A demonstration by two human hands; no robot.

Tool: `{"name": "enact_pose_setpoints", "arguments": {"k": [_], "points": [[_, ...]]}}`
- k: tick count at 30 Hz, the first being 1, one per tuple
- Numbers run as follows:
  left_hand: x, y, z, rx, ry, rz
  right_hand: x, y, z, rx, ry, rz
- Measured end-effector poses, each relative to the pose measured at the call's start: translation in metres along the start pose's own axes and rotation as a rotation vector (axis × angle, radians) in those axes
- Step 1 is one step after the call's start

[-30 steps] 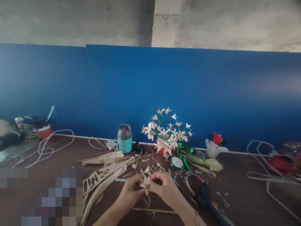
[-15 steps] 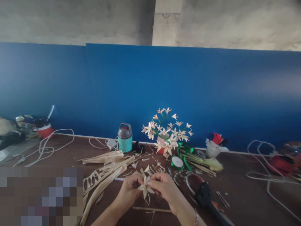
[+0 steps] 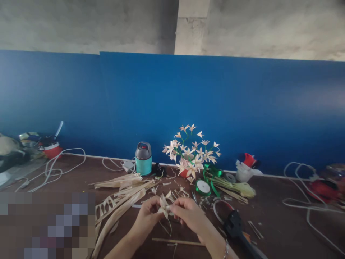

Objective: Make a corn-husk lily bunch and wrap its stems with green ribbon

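A pale flower of dried husk-like petals (image 3: 164,208) is between my two hands, low in the middle of the view. My left hand (image 3: 147,214) pinches it from the left, thumb and fingers closed at its base. From the right, the thumb and forefinger of my right hand (image 3: 188,213) close on one petal's edge. A thin pale strip (image 3: 170,228) curls down below the flower. Under my hands a thin stick (image 3: 175,241) lies across the brown table. Just beyond them, small husk scraps (image 3: 176,192) are scattered.
Long dried husks (image 3: 121,212) lie to the left. Behind stand a turquoise canister (image 3: 143,163) and a potted bunch of similar flowers (image 3: 199,162). A green ribbon spool (image 3: 203,187) and husk bundle (image 3: 239,189) lie right of centre. A black gun-shaped tool (image 3: 234,226) rests near my right forearm.
The flower has turned and shifted slightly left, showing more of its side. My right fingers have moved along its edge. The hanging strip swings with it.
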State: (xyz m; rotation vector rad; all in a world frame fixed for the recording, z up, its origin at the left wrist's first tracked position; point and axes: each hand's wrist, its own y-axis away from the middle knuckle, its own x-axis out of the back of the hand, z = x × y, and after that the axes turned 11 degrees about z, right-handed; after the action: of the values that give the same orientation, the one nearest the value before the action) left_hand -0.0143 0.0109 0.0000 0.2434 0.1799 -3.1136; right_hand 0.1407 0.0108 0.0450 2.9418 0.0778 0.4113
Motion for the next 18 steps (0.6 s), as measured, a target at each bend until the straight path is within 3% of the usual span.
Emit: {"name": "enact_pose_setpoints", "arguments": {"k": [8, 14, 18], "points": [[0.0027, -0.0017, -0.009, 0.005, -0.107, 0.059, -0.0026, -0.0029, 0.003, 0.106, -0.089, 0.058], [0.0046, -0.0039, -0.0096, -0.052, -0.077, 0.146, -0.0052, -0.0036, 0.0043, 0.001, -0.184, 0.002], [0.003, -0.0033, -0.0033, 0.046, 0.024, 0.13, -0.0044, -0.0027, 0.0014, -0.019, -0.247, 0.015]]}}
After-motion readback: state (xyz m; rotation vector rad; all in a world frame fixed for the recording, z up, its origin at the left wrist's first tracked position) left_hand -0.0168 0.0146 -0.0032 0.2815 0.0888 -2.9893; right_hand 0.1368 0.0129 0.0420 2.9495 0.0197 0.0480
